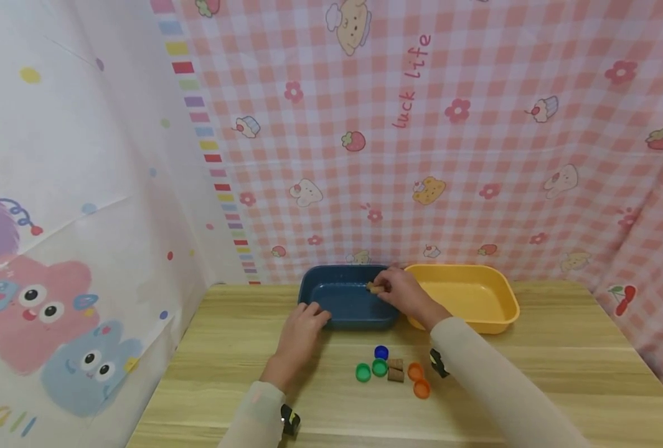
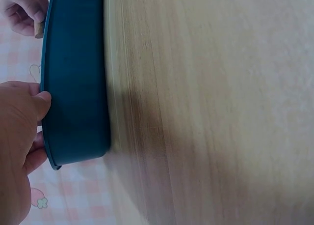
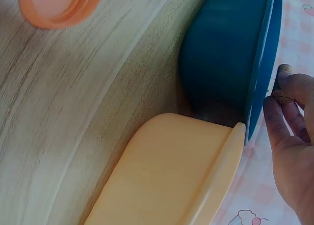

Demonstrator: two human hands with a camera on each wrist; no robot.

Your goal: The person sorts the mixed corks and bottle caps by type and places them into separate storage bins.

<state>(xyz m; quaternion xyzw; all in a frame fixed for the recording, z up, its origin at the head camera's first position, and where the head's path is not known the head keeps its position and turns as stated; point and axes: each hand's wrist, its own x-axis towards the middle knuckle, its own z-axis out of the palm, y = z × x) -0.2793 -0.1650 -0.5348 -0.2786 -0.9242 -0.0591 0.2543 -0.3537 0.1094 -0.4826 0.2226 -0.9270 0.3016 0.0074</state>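
Observation:
Over the right part of the blue tray (image 1: 348, 325), the right hand (image 1: 403, 292) pinches cork pieces (image 1: 375, 288); the right wrist view shows two cork ends (image 3: 282, 96) between thumb and fingers of the right hand (image 3: 294, 122). The left hand (image 1: 303, 330) grips the tray's front left rim, its thumb on the outside of the blue wall (image 2: 76, 77) in the left wrist view, where the left hand (image 2: 19, 122) has its other fingers behind the rim. The tray's visible floor holds nothing.
A yellow tray (image 1: 465, 295) stands right of the blue one, under the right forearm. In front lie green caps (image 1: 363, 373), a blue cap (image 1: 381, 353), cork pieces (image 1: 395, 375) and orange caps (image 1: 421, 389). A patterned cloth (image 1: 331, 155) hangs behind the table.

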